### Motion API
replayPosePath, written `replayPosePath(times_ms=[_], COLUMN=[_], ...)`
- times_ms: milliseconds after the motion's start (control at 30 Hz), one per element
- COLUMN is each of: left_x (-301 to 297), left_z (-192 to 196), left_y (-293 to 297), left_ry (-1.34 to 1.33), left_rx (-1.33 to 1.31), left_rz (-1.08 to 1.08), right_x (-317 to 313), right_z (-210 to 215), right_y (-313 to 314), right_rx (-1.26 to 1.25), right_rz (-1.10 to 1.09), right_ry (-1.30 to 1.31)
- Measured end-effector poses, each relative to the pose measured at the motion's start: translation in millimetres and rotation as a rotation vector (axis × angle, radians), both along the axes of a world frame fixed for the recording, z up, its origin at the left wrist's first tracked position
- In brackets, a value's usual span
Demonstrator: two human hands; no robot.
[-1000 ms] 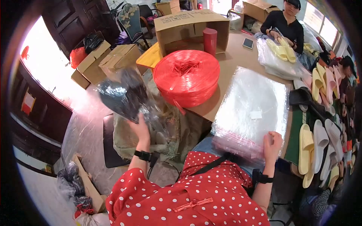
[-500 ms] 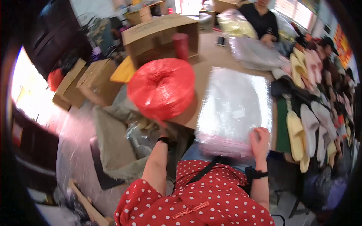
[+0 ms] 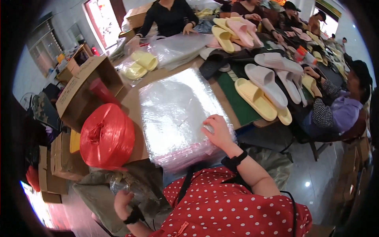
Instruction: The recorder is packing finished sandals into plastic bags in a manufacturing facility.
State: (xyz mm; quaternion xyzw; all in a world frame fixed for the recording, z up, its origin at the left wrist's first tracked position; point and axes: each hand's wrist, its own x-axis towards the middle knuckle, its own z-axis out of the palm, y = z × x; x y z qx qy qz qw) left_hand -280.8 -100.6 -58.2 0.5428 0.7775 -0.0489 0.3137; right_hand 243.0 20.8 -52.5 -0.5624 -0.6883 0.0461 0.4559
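A stack of clear, shiny plastic bags with pinkish lower edges lies on the table in front of me. On its right side rests my right hand, fingers bent and a gap between thumb and forefinger; nothing shows in it. Down at the left, my left hand hovers over an open drab sack, its fingers loosely curled, with nothing visible in them. Crumpled clear plastic lies in the sack. A large roll of red plastic twine stands left of the bags.
Beyond the twine are a red cone and an open cardboard box. Yellow slides and grey slides crowd the table's right side. A person in black is across the table; a person in purple sits at right.
The view has swung to the right, bringing more slippers and people into sight. My left hand has come up out of the sack's opening. My right hand stays at the bag stack's right side.
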Motion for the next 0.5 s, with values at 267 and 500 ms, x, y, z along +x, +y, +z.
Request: replayPosePath(times_ms=[267,500], left_x=[174.9,226.7], left_z=[120.5,54.4], left_y=[30.8,106.3], left_ry=[-0.612,-0.283], left_rx=[0.775,0.908], left_rz=[-0.588,-0.656], right_x=[4.1,140.7], right_z=[25.1,66.6], right_y=[2.9,10.1], right_rx=[-0.056,0.105], right_rz=[0.196,-0.668], right_ry=[0.093,-0.418])
